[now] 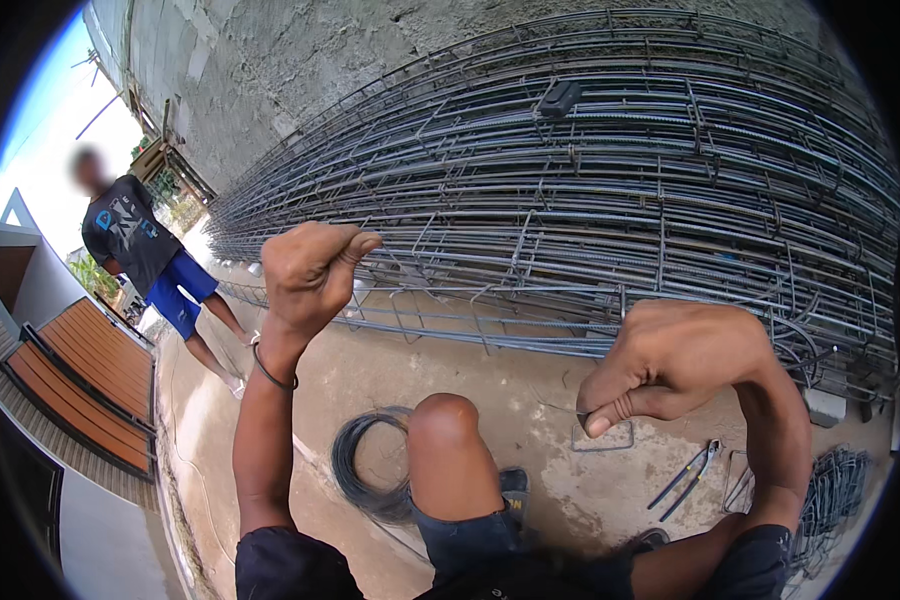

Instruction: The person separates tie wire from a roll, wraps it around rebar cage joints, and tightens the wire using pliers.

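Note:
My left hand (311, 274) is raised with thumb and fingers pinched together, in front of the stacked rebar cages (607, 180); a strand between its fingertips cannot be made out. My right hand (667, 367) is bent at the wrist, thumb and forefinger pinched on a thin wire (559, 406) whose end sticks out to the left. A coil of dark tie wire (356, 469) lies on the ground left of my knee. Long-handled pliers or cutters (686, 480) lie below my right hand, near a rectangular steel stirrup (604, 436).
A pile of bent stirrups (829, 502) lies at lower right. A small black object (560, 99) rests on the cages, beside a rough cement wall (292, 67). A person (139, 232) stands at left, near a slatted gate (82, 375). A concrete block (825, 406) sits at right.

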### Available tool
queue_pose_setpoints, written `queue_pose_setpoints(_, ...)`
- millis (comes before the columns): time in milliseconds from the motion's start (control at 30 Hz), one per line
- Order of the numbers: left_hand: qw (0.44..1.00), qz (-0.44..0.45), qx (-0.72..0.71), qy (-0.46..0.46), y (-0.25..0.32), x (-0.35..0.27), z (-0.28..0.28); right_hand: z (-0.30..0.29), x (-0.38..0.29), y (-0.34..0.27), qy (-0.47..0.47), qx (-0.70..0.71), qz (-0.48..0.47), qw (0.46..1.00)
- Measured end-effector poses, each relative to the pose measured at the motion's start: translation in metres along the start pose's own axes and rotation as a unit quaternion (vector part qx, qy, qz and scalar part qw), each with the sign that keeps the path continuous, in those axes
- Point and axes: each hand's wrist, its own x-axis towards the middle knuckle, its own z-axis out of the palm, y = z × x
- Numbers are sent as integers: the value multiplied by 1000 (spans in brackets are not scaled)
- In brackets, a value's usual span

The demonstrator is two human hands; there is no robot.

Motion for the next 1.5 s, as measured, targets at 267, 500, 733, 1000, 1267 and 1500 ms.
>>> queue_pose_setpoints(267,945,80,-189,-256,38,-7,-10,-35,-81,20,449,-176,124,867)
queue_pose_setpoints(500,997,-30,-70,-25,17,-29,8,-27,-65,38,270,-234,300,884)
queue_pose_setpoints(733,987,-129,-72,-63,-8,-48,17,-27,-71,-5,115,21,191,975)
queue_pose_setpoints(1000,947,-107,-260,-154,19,-83,68,-33,-158,17,288,42,217,932)
queue_pose_setpoints(1267,928,-207,-279,-136,25,-79,114,2,-175,44,215,201,413,862)
queue_pose_setpoints(1500,888,27,-185,-420,43,-89,159,133,-183,98,-45,387,405,827)
